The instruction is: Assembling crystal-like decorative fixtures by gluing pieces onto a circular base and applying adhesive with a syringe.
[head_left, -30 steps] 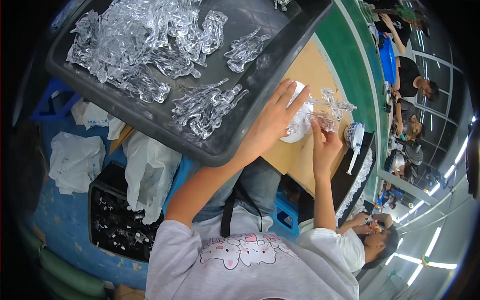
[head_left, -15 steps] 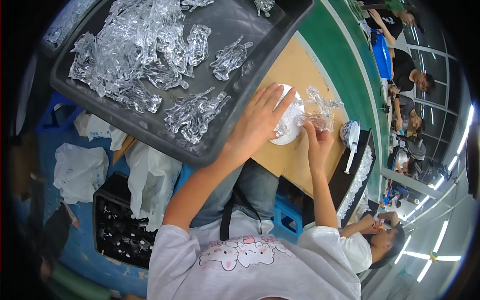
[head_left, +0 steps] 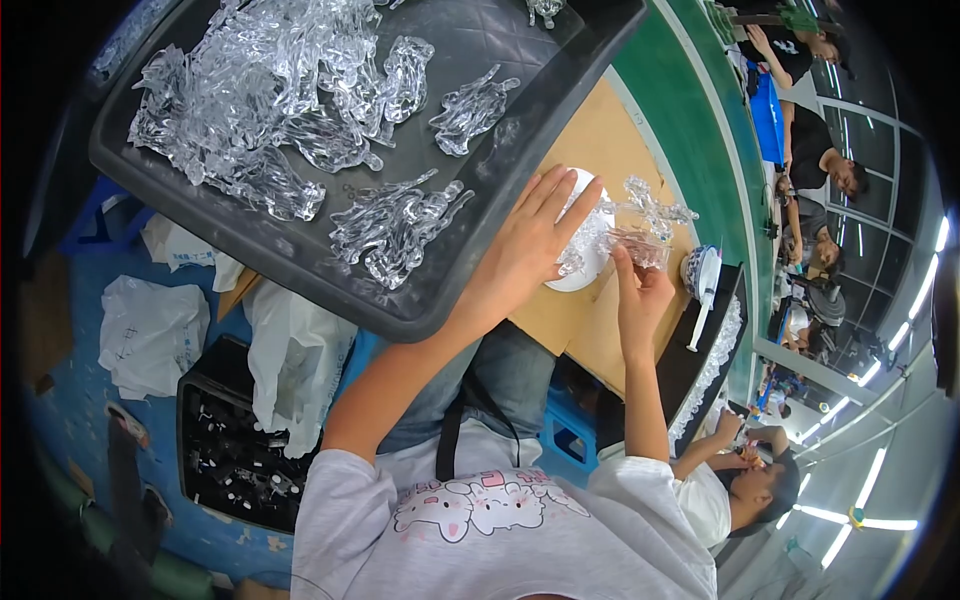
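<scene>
My left hand lies with its fingers stretched out over the left side of a round white plate, its thumb beside a clear plastic piece. At the plate's right side my right hand pinches a clear plastic figure between thumb and fingers. The figure's branching upper part sticks out past the plate; whether it is one piece or several I cannot tell. Left of my hands, a large dark grey tray holds a heap of clear plastic figures, with a few lying singly.
A tan board bears the plate. To its right stand a blue-patterned bowl and a white syringe-like tool, near a dark tray of clear pieces. Below left are white bags and a black bin. Co-workers sit at right.
My right hand and the clear figure have shifted slightly to the right and down. My left hand stays over the plate, and the whole view has moved a little.
</scene>
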Available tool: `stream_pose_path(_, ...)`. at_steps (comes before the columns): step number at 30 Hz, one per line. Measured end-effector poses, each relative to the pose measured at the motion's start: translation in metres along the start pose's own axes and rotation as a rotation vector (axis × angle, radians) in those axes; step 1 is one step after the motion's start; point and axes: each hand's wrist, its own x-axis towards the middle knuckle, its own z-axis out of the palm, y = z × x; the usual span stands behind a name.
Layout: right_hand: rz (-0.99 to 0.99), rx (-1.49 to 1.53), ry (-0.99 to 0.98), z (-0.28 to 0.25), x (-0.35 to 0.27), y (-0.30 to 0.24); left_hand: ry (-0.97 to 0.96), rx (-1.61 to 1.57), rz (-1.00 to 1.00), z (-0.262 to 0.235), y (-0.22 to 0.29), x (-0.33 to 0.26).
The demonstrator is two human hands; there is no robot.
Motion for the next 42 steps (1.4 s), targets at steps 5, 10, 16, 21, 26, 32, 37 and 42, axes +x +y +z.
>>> stream_pose_path(5,-0.064,-0.259,0.015,0.009,-0.005,-0.026,-0.002,-0.018,-0.004,0.0,0.0,-0.002)
stream_pose_path(10,-0.169,-0.244,0.056,0.009,-0.003,-0.017,0.029,-0.01,0.018,-0.002,0.0,-0.001)
stream_pose_path(16,-0.065,-0.23,0.082,0.004,-0.005,-0.011,0.035,-0.05,0.063,0.004,0.0,0.006)
stream_pose_path(21,-0.183,-0.237,0.279,-0.058,-0.043,-0.015,0.048,0.016,-0.021,0.005,0.005,-0.001)
stream_pose_path(26,0.114,-0.412,0.671,-0.224,-0.094,0.061,0.075,0.087,-0.034,0.022,0.018,0.003)
stream_pose_path(32,0.3,-0.416,0.166,-0.262,-0.092,0.194,0.036,0.127,-0.103,0.028,0.026,0.008)
stream_pose_path(37,0.139,-0.652,0.302,-0.236,-0.039,0.22,0.073,0.103,-0.164,0.002,0.047,-0.04)
stream_pose_path(42,0.084,-0.88,0.231,-0.24,-0.006,0.251,0.084,0.068,-0.214,-0.003,0.079,-0.079)
